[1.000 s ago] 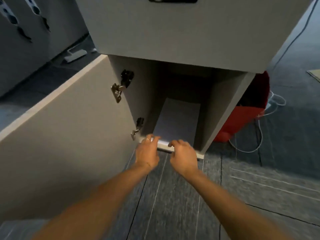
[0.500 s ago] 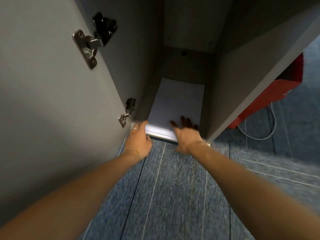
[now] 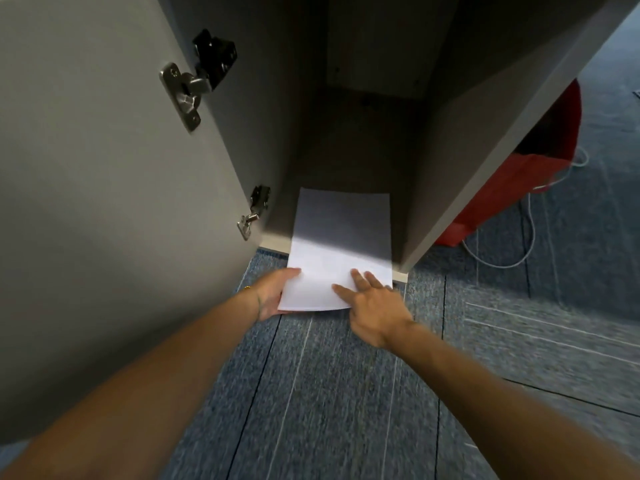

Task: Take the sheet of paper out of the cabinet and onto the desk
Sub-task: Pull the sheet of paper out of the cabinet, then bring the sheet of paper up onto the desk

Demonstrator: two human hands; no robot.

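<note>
The white sheet of paper (image 3: 337, 244) lies half out of the grey cabinet (image 3: 446, 161), its near end hanging past the cabinet's bottom lip over the carpet. My left hand (image 3: 273, 296) holds the sheet's near left corner from below, thumb on top. My right hand (image 3: 372, 299) rests flat on the near right part of the sheet, fingers spread on its top. The far half of the sheet sits in shadow on the cabinet floor.
The open cabinet door (image 3: 114, 188) stands close on the left, with two metal hinges (image 3: 194, 84). A red bag (image 3: 512, 181) and a white cable (image 3: 519, 237) lie right of the cabinet. Blue striped carpet (image 3: 329, 393) covers the floor below.
The sheet has slid toward me, from lying fully inside the cabinet to sticking out over the carpet. Both hands drew back with it, and my left hand now grips its corner.
</note>
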